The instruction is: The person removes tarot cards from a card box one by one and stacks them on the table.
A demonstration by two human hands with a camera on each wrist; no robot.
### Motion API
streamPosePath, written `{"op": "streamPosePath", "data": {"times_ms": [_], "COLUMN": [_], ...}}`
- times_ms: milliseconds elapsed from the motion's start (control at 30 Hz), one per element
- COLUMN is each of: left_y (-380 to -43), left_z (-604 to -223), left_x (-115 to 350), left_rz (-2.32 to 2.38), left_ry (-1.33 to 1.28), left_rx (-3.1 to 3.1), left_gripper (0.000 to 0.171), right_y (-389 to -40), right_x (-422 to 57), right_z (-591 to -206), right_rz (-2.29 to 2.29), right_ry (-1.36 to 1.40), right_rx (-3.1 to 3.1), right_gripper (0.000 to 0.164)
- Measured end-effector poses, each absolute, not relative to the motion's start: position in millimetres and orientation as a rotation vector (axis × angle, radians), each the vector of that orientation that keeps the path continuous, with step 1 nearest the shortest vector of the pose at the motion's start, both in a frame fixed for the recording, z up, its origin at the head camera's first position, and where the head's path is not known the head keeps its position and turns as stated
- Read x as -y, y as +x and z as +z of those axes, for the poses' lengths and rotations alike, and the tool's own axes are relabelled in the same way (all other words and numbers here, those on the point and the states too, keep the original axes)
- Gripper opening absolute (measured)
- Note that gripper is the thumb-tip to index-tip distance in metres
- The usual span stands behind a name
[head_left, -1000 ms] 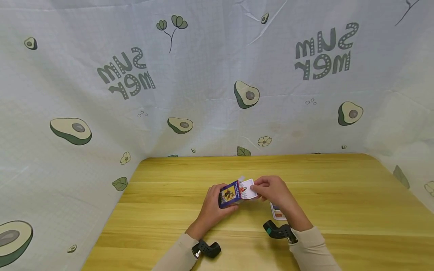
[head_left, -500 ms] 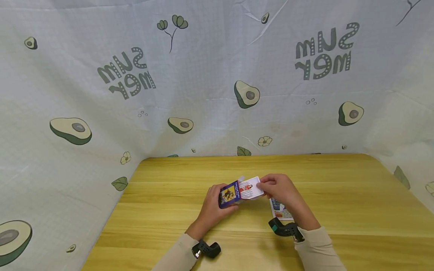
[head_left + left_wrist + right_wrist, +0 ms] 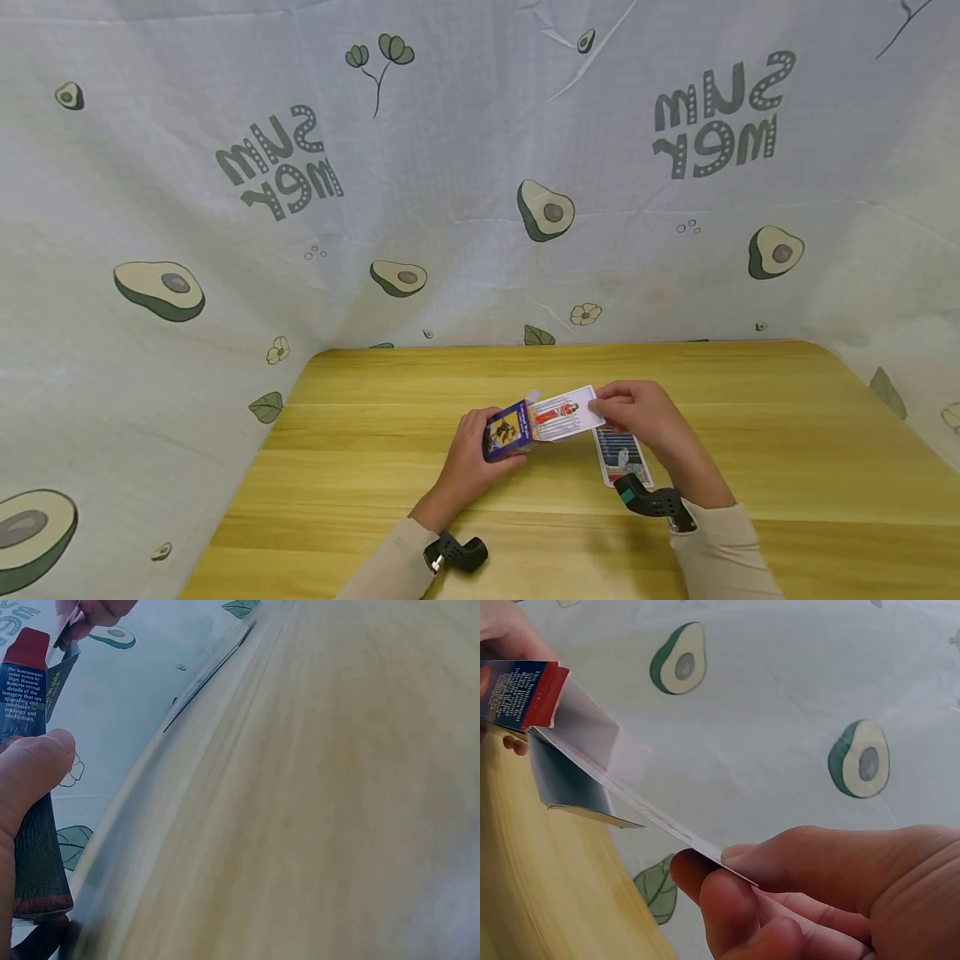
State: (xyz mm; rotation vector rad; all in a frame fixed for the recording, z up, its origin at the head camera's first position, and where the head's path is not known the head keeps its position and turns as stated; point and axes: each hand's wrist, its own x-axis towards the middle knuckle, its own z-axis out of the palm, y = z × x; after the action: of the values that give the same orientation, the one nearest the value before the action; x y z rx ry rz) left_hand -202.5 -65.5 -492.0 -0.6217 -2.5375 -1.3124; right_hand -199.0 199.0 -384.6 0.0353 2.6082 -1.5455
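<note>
My left hand (image 3: 474, 454) grips a blue card box (image 3: 508, 431) with a yellow picture on its front; its mouth points right. In the left wrist view the thumb lies along the side of the box (image 3: 34, 847). A white card (image 3: 564, 414) with a red-robed figure sticks far out of the box's mouth. My right hand (image 3: 645, 417) pinches its outer end between thumb and fingers, as the right wrist view shows with the card (image 3: 652, 810) edge-on. Open flaps (image 3: 577, 787) hang around the box's mouth.
Another card (image 3: 622, 457), dark and picture-printed with a white border, lies on the wooden table (image 3: 360, 483) below my right hand, partly covered by the wrist camera (image 3: 652, 500). A patterned white cloth (image 3: 465, 167) hangs behind the table.
My right hand has moved right, drawing the white card much further out of the box. More of the card on the table now shows. The left hand and box have stayed put.
</note>
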Motion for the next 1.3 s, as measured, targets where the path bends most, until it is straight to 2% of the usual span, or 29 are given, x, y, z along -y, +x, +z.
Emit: {"op": "streamPosePath", "data": {"times_ms": [1300], "left_y": [-204.7], "left_z": [-491.4], "left_x": [64.6], "left_rz": [-1.331], "left_ry": [-0.579], "left_rx": [2.549], "left_gripper": [0.073], "right_y": [-205.6], "right_x": [-232.2], "right_z": [-373.3], "right_rz": [-1.661], "right_ry": [0.031], "right_rx": [-2.591], "right_gripper": [0.042]}}
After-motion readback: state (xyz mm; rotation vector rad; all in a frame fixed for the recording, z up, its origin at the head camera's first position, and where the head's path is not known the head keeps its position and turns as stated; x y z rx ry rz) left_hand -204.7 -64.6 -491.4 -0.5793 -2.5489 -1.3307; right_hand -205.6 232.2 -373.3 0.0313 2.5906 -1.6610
